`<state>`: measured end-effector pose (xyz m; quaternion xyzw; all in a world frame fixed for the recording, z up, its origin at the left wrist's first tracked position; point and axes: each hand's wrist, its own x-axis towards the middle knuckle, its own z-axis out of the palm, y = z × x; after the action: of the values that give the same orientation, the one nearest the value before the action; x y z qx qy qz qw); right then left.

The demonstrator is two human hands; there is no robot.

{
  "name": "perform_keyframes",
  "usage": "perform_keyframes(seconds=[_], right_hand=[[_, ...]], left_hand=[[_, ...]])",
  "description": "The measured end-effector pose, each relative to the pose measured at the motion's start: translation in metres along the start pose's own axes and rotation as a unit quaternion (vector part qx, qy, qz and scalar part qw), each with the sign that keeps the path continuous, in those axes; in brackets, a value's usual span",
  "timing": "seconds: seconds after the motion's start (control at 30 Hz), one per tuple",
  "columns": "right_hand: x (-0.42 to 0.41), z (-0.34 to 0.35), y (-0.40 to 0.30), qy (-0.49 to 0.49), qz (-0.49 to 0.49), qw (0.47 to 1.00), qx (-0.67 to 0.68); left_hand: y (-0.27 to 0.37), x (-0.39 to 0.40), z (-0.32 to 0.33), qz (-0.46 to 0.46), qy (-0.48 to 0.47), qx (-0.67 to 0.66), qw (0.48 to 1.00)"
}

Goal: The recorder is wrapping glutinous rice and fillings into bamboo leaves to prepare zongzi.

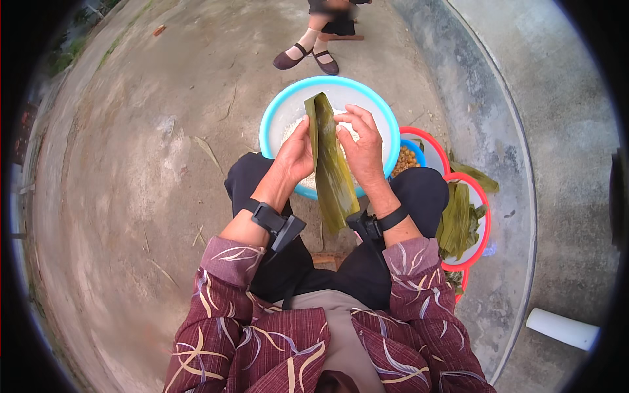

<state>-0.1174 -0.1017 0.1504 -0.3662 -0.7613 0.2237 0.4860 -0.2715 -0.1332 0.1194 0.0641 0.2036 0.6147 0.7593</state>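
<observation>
A long green leaf (330, 167), folded lengthwise at its upper end, is held upright over a white basin with a light-blue rim (266, 123). My left hand (297, 153) grips its left edge between thumb and fingers. At the leaf's right edge is my right hand (361, 142), thumb and fingers bent; whether they pinch the leaf cannot be told. White grains, apparently rice (309, 182), lie in the basin, partly hidden by the hands and leaf. The leaf's lower end hangs between my forearms.
To the right stand a small blue bowl of brownish pieces (406, 160), a red-rimmed basin (437, 147) behind it, and another red-rimmed basin (486, 221) holding green leaves (454, 221). A seated person's shoes (307, 59) are beyond the blue-rimmed basin. A white pipe (562, 328) lies at lower right.
</observation>
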Motion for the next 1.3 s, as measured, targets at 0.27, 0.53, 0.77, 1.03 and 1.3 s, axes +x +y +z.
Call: perform_keyframes(seconds=[0.27, 0.53, 0.77, 1.03, 1.3], right_hand=[[0.010, -0.036, -0.050, -0.126, 0.273, 0.944, 0.134], [0.009, -0.065, -0.127, -0.191, 0.308, 0.914, 0.181], [0.006, -0.065, -0.146, -0.219, 0.306, 0.921, 0.094], [-0.001, -0.067, -0.160, -0.217, 0.314, 0.920, 0.083], [-0.004, -0.074, -0.167, -0.224, 0.341, 0.889, 0.208]], left_hand=[[0.014, -0.033, 0.059, 0.009, 0.034, -0.036, 0.999], [0.028, -0.102, 0.107, 0.033, 0.023, -0.010, 0.999], [0.031, -0.127, 0.122, 0.020, 0.058, 0.002, 0.998], [0.031, -0.139, 0.124, 0.036, 0.070, 0.046, 0.996], [0.025, -0.145, 0.131, 0.018, 0.057, 0.042, 0.997]])
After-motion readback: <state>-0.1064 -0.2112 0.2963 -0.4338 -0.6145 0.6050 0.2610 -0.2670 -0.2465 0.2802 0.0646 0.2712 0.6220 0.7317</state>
